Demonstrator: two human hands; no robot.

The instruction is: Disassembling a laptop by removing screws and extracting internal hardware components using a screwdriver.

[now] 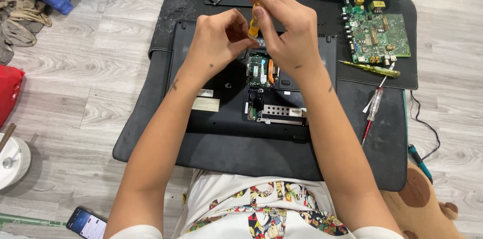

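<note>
Head view: both hands met above the opened black laptop (226,133), which lay underside up on a dark mat (151,118); right hand (288,30) was curled closed round a yellow-handled screwdriver (254,23), held nearly upright over the exposed bay; left hand (219,40) had its fingers bunched narrowly at the tool's lower end, touching it; whether it gripped anything could not be told; green circuit board (375,33) lay on the mat's far right corner; two spare screwdrivers (375,101) lay just beside it; phone (86,223) lay on the floor.
</note>
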